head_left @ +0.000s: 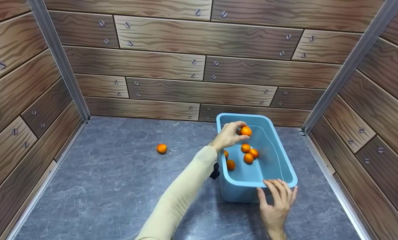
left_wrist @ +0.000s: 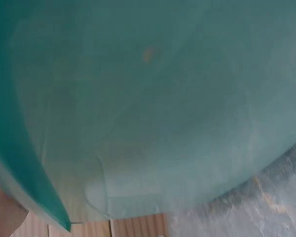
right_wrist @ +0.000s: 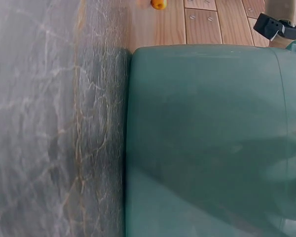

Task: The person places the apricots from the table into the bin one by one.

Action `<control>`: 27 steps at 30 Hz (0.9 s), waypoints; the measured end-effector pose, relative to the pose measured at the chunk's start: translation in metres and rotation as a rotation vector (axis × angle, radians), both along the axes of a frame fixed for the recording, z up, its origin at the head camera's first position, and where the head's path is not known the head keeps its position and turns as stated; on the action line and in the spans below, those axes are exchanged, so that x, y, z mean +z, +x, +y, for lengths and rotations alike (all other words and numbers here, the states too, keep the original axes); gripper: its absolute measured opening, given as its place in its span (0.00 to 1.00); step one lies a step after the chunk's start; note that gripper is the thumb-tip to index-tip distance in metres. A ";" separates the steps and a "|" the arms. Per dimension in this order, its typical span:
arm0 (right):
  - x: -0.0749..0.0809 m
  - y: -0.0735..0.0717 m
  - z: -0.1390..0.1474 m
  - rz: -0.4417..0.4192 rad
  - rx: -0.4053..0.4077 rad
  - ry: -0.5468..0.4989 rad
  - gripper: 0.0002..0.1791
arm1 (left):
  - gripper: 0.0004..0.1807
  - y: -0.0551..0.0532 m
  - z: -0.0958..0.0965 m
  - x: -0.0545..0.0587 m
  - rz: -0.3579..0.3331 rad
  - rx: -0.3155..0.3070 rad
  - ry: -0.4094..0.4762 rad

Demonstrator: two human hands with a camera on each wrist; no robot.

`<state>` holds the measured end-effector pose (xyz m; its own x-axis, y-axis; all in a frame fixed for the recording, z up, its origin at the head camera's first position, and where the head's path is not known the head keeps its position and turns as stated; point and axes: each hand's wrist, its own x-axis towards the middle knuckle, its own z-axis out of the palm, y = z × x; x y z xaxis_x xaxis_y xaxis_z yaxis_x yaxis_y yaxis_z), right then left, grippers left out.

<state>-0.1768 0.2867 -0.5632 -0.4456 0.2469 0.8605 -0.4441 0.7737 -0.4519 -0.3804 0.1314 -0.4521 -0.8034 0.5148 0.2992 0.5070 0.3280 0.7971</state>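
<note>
My left hand reaches over the left rim of a light blue plastic bin. Between its thumb and fingers it pinches an orange, held above the bin's floor. Several more oranges lie inside, some of them close to the left wall. At the bin's near right corner, my right hand rests its extended fingers on the rim, thumb against the outer wall. The bin's side fills most of the left wrist view. In the right wrist view, the outer wall covers much of the picture.
One orange lies on the grey marbled floor, left of the bin. Wood-patterned panels enclose the back and both sides, with metal strips at the corners. A small black device is strapped at the left wrist.
</note>
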 end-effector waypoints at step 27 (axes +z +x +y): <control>0.000 0.000 0.001 0.014 -0.002 -0.003 0.17 | 0.20 -0.001 0.014 -0.006 0.117 0.090 -0.383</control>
<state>-0.1772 0.2876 -0.5631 -0.4332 0.2502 0.8659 -0.4491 0.7730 -0.4481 -0.3819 0.1456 -0.4585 -0.8224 0.5358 0.1912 0.5425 0.6373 0.5474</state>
